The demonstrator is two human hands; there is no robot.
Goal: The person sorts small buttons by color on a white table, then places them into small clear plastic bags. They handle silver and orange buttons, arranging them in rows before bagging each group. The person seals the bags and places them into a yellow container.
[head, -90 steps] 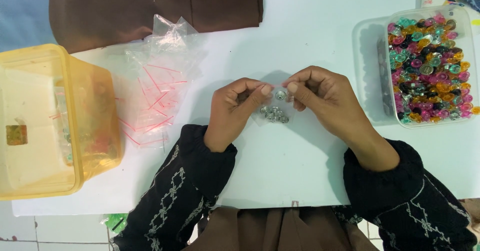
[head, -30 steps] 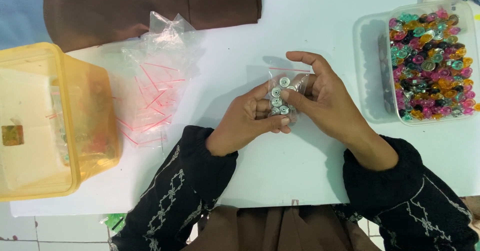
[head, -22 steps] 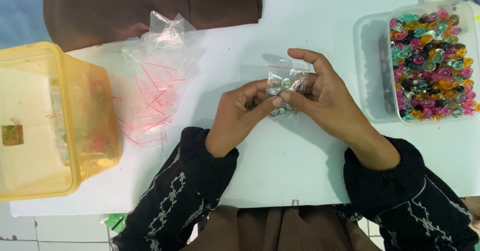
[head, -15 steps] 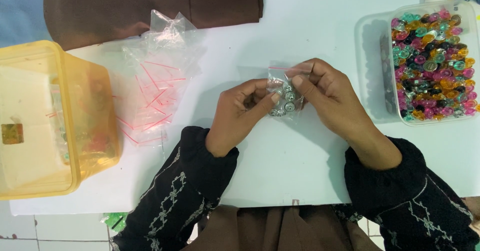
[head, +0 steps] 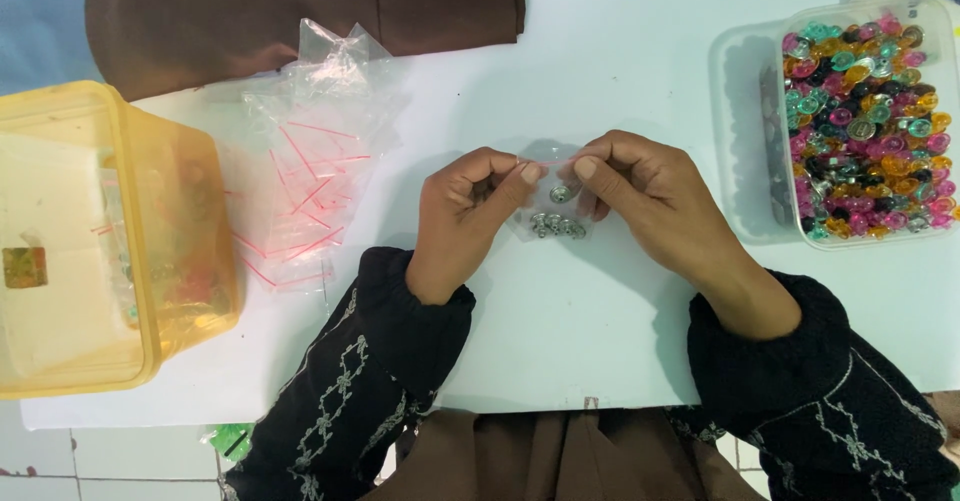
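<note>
Small clear zip bag (head: 556,206) w/ a few silver metal snap buttons (head: 558,225) inside sits just above the white surface (head: 600,341), centre of view, held between both hands. Left hand (head: 470,216) pinches the bag's top edge at its left end, thumb & forefinger pressed together on the plastic. Right hand (head: 640,196) pinches the same top edge at the right end, fingertips nearly touching the left hand's. Bag hangs down from the pinch, buttons gathered at the bottom, one sitting higher up.

Both arms in black sleeves w/ white embroidery.

Left of the hands: loose pile of empty clear bags w/ red zip strips (head: 310,176), spread on the surface. Further left, a yellow translucent plastic tub (head: 100,231), contents hard to make out. Right side, well apart from the hands: clear plastic container (head: 745,141) full of mixed-colour buttons (head: 865,126) – pink, orange, teal, silver. Brown cloth (head: 300,11) lies across the top edge, behind the bag pile.
</note>
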